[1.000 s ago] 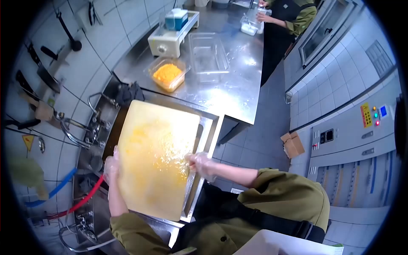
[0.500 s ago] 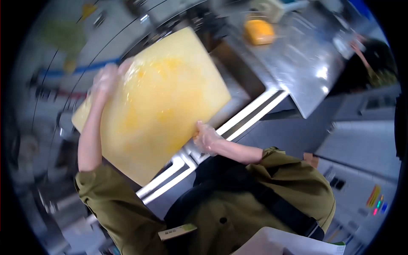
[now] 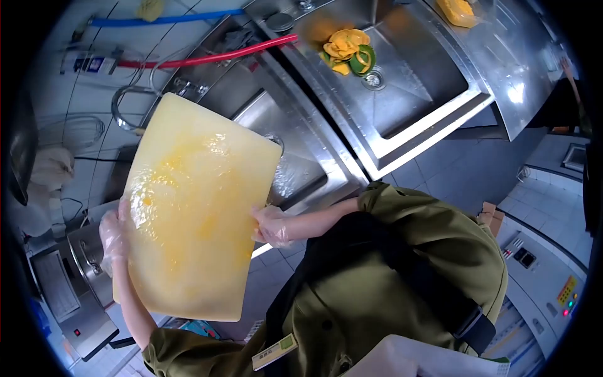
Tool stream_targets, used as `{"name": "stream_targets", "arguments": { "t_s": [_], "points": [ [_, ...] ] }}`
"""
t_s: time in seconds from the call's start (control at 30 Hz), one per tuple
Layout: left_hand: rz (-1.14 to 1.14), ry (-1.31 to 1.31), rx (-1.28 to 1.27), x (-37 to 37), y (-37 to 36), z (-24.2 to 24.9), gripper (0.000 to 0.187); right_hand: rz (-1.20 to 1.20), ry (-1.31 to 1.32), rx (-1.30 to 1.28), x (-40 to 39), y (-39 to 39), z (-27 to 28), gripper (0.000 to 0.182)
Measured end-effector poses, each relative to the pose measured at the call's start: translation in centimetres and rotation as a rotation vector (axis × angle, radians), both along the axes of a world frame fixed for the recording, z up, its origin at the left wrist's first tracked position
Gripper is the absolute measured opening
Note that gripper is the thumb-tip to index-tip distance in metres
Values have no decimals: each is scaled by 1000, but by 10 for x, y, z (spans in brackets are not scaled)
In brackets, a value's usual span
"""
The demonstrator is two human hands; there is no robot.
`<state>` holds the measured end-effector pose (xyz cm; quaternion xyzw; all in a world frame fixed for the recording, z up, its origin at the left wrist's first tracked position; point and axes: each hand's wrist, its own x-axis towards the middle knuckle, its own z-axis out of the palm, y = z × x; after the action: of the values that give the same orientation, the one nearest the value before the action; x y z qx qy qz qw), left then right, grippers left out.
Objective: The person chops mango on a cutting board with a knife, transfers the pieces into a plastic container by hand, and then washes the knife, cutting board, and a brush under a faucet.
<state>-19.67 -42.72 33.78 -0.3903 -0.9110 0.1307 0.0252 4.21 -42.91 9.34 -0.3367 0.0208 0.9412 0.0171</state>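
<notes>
A large cream cutting board (image 3: pixel 195 220), wet and smeared with yellow-orange pulp, is held tilted in front of me. My left hand (image 3: pixel 114 242), in a clear plastic glove, grips its left edge; the fingers behind the board are hidden. At the opposite edge my right hand (image 3: pixel 271 226), gloved the same way, is closed on the board with the thumb on its near face. Part of the left sink basin (image 3: pixel 301 179) shows behind the board's right side.
Orange and green fruit peels (image 3: pixel 347 51) lie in the right sink basin (image 3: pixel 421 81) by its drain. A red hose (image 3: pixel 207 59) reaches over the left sink from the tiled wall. Yellow-orange fruit in a clear package (image 3: pixel 457 12) sits on the steel counter (image 3: pixel 515 69). A curved faucet (image 3: pixel 119 110) stands behind the board.
The cutting board has moved left, away from the right sink, and turned more upright, with both hands still on it. The sink basins and the peels have come into view.
</notes>
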Motion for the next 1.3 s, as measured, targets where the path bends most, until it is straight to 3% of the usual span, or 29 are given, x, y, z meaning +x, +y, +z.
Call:
{"name": "stream_targets", "arguments": {
  "t_s": [0.07,0.1,0.13,0.17,0.2,0.23,0.3,0.37,0.4,0.5,0.53,0.63,0.73,0.83,0.87,0.97,1.0,1.03,1.07,1.13,1.2,1.23,1.3],
  "points": [
    [-61,-22,-2,-35,-16,-26,61,43,-38,-11,-20,-5,-25,18],
    [24,-87,-100,-46,-13,-35,60,67,-45,-24,-32,-7,-36,16],
    [-120,-39,-134,-86,-20,-65,61,-8,-79,-26,-43,-12,-50,15],
    [-101,-47,-211,-81,-6,-75,62,-89,-117,-28,-51,-18,-75,14],
    [-108,-64,-219,-82,6,-91,64,14,-82,387,-51,-18,-111,14],
    [-92,-104,-261,-82,21,-105,62,1,-139,299,-52,-4,-109,15],
    [-270,-122,-268,-91,38,-142,57,-43,-260,124,-53,28,-97,17],
    [-135,-208,-299,-103,65,-180,57,190,-261,379,-52,42,-122,21],
    [-166,-267,-267,-110,74,-199,59,375,-236,615,-51,48,-136,23],
    [-187,-198,-403,-117,107,-246,51,1101,-185,1658,-51,59,-165,30],
    [-238,-244,-324,-135,109,-277,47,1214,-194,1770,-53,59,-171,32],
    [-552,-150,-396,-182,119,-364,38,1323,-189,1818,-54,66,-178,41],
    [-859,-106,-579,-143,142,-329,30,1413,-189,1813,-57,79,-178,50],
    [-853,-97,-558,-161,149,-345,24,1553,-234,1781,-65,91,-179,38],
    [-777,-136,-578,-165,151,-344,21,1572,-200,1857,-66,90,-187,39],
    [-807,-236,-253,-193,138,-355,24,1644,-50,2070,-67,95,-209,41],
    [-681,-311,-344,-174,146,-321,29,1670,26,2117,-67,97,-211,41],
    [-706,-377,-193,-178,138,-320,30,1693,104,2157,-68,97,-211,40],
    [-729,-440,-38,-183,132,-321,31,1720,133,2141,-68,98,-214,39],
    [-722,-508,231,-186,117,-323,30,1769,50,1873,-76,120,-172,33],
    [-268,-989,553,-183,83,-350,27,1563,-13,1926,-76,141,-168,31],
    [-60,-1200,656,-176,76,-347,26,1354,-439,1957,-87,149,-158,33],
    [373,-1540,867,-143,73,-320,26,796,-915,1766,-135,182,-113,24]
  ]
}}
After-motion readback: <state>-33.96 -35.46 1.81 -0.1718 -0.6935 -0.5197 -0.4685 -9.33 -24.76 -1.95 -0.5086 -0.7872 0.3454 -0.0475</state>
